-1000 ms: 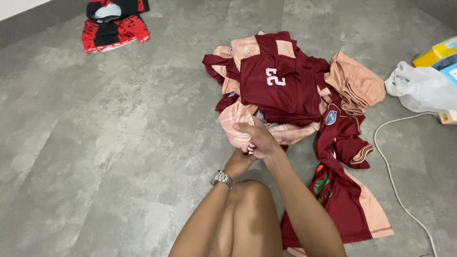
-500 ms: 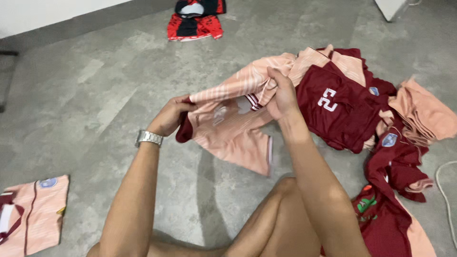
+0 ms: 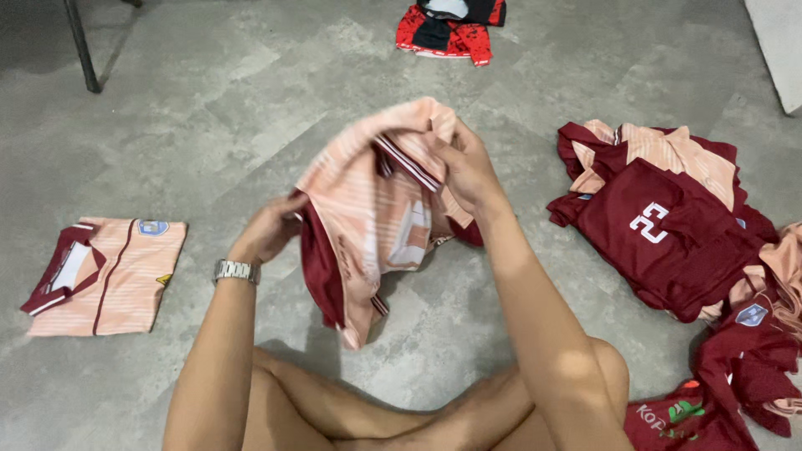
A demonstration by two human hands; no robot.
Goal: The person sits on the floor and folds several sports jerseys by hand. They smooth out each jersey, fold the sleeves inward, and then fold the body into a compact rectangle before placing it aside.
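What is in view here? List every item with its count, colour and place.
held jersey: one, peach with maroon trim, lifted above the floor between both hands
folded jersey: one, peach with maroon collar, flat on the floor at left
jersey pile: count unclear, maroon and peach, heaped on the floor at right
red and black garment: count unclear, on the floor at the top
metal leg: one, dark, top left
floor: grey
wristwatch: one, silver, on the left wrist
left hand: grips the held jersey's left edge
right hand: grips its top near the collar
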